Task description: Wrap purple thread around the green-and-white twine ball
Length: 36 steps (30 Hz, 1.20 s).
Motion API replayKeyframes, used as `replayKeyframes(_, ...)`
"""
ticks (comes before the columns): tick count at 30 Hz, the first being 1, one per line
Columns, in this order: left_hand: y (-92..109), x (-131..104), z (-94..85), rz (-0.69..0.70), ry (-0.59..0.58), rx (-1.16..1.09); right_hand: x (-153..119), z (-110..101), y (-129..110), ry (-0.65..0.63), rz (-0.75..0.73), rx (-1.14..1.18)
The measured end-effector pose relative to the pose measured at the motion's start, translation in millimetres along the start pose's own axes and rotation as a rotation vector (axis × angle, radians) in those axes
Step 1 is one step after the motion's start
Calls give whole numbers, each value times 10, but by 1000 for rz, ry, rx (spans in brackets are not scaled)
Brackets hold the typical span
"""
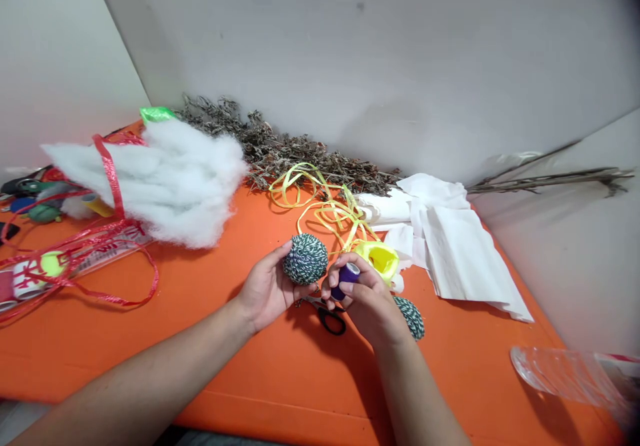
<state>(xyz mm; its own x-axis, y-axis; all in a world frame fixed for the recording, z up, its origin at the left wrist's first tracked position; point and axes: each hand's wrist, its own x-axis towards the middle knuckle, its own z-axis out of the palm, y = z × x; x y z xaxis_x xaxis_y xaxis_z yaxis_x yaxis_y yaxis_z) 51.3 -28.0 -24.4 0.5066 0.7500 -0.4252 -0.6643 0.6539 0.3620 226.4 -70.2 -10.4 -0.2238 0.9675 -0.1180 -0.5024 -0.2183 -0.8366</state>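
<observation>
In my left hand [270,293] is a round ball of dark green and white twine [305,259], held up between thumb and fingers. Just to its right, my right hand [367,299] is closed around a small purple thread spool [346,282] with a pale top. Any thread running between spool and ball is too fine to make out. Below the two hands lie scissors [333,321] with black handles, their blades partly hidden. A second green and white twine bundle [411,317] rests behind my right wrist, partly covered.
White fluffy stuffing [175,173] and tangled red ribbon [110,239] fill the left. Dried plant stalks [290,149] line the wall. Yellow ribbon [320,209], a yellow roll [380,259] and white cloth [467,253] lie beyond my hands. A clear plastic bottle [560,373] is at the right edge.
</observation>
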Motion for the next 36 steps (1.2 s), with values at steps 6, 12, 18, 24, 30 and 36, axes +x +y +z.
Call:
replayKeyframes(6,-31,23,-25,-10,-139,84,-6,9,-10,3,-2,-18)
replayKeyframes(12,-71,44,-20,55,-205,135,-15,-17,8,-17,-21,-56)
replayKeyframes(18,-78,44,-25,207,-128,319,-20,-40,7,11,-19,-67)
replayKeyframes(24,-76,39,-121,373,0,523,-22,-43,-17,4,-17,-61)
replayKeyframes(30,-78,5,-90,370,-21,603,-44,-42,-6,-34,-6,-108)
replayKeyframes(36,-127,48,-108,264,-71,494,-48,-24,-25,-95,-13,-61)
